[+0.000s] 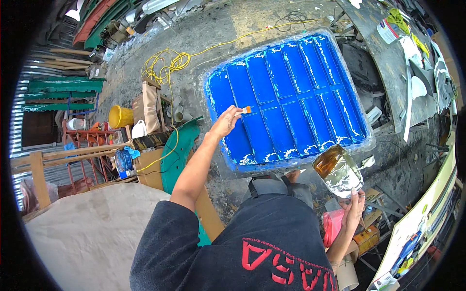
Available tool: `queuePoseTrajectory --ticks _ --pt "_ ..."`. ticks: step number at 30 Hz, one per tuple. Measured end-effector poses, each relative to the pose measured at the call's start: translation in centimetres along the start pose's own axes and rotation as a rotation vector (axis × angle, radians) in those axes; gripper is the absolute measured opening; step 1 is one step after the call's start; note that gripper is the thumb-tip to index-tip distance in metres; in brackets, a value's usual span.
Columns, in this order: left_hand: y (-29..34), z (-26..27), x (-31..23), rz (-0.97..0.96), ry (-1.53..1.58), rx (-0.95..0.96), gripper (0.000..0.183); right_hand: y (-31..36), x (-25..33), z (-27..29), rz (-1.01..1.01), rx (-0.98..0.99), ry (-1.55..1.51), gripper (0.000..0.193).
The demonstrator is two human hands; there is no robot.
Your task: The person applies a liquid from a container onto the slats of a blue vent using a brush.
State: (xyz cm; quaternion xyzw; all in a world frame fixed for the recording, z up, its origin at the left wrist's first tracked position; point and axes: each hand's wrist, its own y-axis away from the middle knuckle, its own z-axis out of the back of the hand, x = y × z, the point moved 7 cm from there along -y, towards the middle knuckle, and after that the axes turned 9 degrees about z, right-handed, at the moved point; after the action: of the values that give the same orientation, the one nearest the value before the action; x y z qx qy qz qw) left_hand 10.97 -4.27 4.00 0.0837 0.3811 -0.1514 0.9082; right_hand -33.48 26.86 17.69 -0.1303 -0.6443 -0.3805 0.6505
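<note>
My left hand (224, 123) is closed on a small paintbrush (246, 110) with amber-coloured bristles. Its tip is over a large blue ribbed mould (285, 112), near the left end of the middle rib; whether it touches cannot be told. White streaks run along several of the ribs and the rim. By its near edge, my right hand (356, 207) grips a shiny metal tray (342, 180). Brownish liquid (331, 164) lies at the tray's far side. The tray tilts just off the mould's near right corner.
A yellow cable (170, 60) coils across the floor beyond the mould. To the left are a yellow bucket (121, 117), a wooden rail (77, 154) and a curved green panel (183, 150). A beige-covered surface (97, 233) fills the lower left. Benches with tools and scraps line the right.
</note>
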Motion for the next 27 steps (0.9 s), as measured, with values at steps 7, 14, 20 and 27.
queuePoseTrajectory --ticks 7,14,20,27 --pt "1.4 2.1 0.4 -0.065 -0.072 0.059 0.026 0.2 -0.5 0.2 -0.025 -0.003 -0.032 0.040" --pt "1.4 3.5 -4.4 0.211 0.024 -0.013 0.015 0.6 -0.9 1.6 -0.022 -0.063 -0.052 0.045" --pt "-0.5 -6.4 -10.0 -0.018 0.113 -0.170 0.020 -0.3 -0.4 2.8 -0.043 -0.058 -0.032 0.044" --pt "4.3 -14.3 -15.0 -0.070 -0.069 0.123 0.023 -2.7 -0.9 4.4 -0.041 -0.013 -0.041 0.043"
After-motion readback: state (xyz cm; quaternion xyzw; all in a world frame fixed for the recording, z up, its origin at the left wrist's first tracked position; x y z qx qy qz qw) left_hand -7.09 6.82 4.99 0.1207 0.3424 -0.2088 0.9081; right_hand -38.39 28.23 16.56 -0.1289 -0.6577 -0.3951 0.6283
